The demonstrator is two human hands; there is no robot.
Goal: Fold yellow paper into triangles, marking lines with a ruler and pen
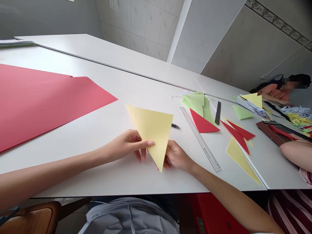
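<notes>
Between my two hands, above the white table (102, 130), is a yellow paper triangle (156, 126), one point towards me. My left hand (134, 143) pinches its left edge, thumb on top and fingers beneath. At the lower right edge, my right hand (176, 156) is closed, its fingertips partly hidden behind the paper. A black pen (175, 126) lies just behind the triangle, partly covered by it. To the right of my hands rest a clear ruler (200, 139) and a red paper triangle (203, 123).
Large red sheets (48, 104) cover the table's left side. Green papers (196, 102), a dark ruler (218, 113), narrow red pieces (236, 136) and a yellow piece (242, 161) lie at right. Another person (278, 89) sits at the far right; someone's arm (297, 154) rests nearer.
</notes>
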